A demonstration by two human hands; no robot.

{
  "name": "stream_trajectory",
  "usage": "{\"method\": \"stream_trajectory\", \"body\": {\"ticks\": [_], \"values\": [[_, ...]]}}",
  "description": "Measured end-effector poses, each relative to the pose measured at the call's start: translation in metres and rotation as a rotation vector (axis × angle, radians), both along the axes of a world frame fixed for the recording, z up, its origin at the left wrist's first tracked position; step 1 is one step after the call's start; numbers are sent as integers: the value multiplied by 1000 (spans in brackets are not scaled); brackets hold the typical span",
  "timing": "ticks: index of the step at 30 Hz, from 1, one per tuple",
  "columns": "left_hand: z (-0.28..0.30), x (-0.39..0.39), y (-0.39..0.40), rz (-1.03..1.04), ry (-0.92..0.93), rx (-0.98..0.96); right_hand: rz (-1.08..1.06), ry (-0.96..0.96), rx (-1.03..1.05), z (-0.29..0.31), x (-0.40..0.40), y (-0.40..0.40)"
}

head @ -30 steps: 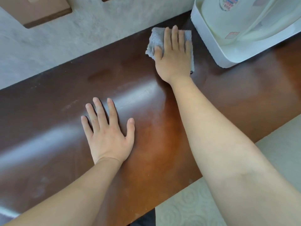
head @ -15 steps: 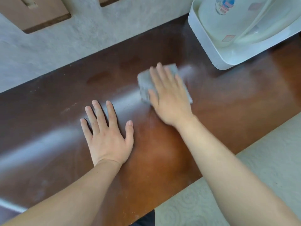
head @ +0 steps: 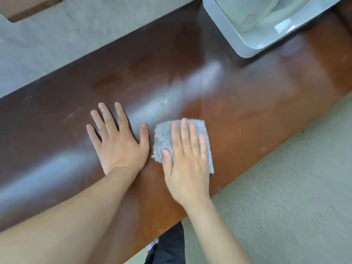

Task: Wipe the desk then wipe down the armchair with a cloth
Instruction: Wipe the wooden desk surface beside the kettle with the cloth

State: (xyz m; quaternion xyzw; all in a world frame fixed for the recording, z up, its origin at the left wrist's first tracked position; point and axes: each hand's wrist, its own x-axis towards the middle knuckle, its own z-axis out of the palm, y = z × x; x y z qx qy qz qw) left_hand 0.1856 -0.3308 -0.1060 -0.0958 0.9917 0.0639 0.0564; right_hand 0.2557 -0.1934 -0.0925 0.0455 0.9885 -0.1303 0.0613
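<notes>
A dark brown glossy desk [head: 247, 103] runs diagonally across the view. A folded grey cloth [head: 162, 140] lies flat on it near the front edge, pressed down under my right hand [head: 187, 159], whose fingers are spread over it. Just left of the cloth, my left hand [head: 116, 141] rests palm down on the bare wood, fingers apart, holding nothing; its thumb nearly touches the cloth's left edge. The armchair is not in view.
A white tray [head: 224, 35] holding a white kettle-like vessel [head: 253, 14] stands on the desk at the back right. A grey textured wall [head: 76, 35] borders the desk's far edge. Pale patterned carpet [head: 285, 197] lies below the front edge.
My right hand has dragged the cloth from the back of the desk beside the tray toward the front edge, stopping next to my left hand. The left hand has stayed in place.
</notes>
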Motion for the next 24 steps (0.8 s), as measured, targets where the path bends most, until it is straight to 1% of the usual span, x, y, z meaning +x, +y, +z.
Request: {"method": "stream_trajectory", "body": {"ticks": [2, 3, 5, 6, 9, 12, 14, 16, 18, 21, 23, 24], "values": [[0, 1, 1, -1, -2, 7, 48, -27, -11, 1, 46, 4], [0, 1, 2, 3, 1, 6, 117, -26, -17, -1, 45, 16], [-1, 0, 2, 6, 6, 1, 218, 7, 31, -4, 12, 51], [-1, 0, 2, 2, 4, -3, 207, 20, 77, -4, -12, 72], [-3, -1, 1, 0, 22, -17, -41, 32, 122, -8, -95, 140], [-4, 1, 2, -1, 31, -17, -197, 2, 116, -10, -132, 170], [-4, 1, 3, -4, 36, -10, -270, 9, 105, -11, -127, 157], [-4, 1, 2, -4, 36, -13, -280, 38, 93, -11, -95, 122], [-4, 1, 2, -10, 39, -14, -201, 61, 65, -9, -41, 72], [-3, 0, 1, -4, 37, 1, -42, 39, -18, -6, 60, -14], [-2, 1, 2, -3, 40, 5, 57, 13, -48, -5, 98, -40], [-2, 1, 2, -2, 43, 6, 127, 8, -59, -6, 99, -38]]}}
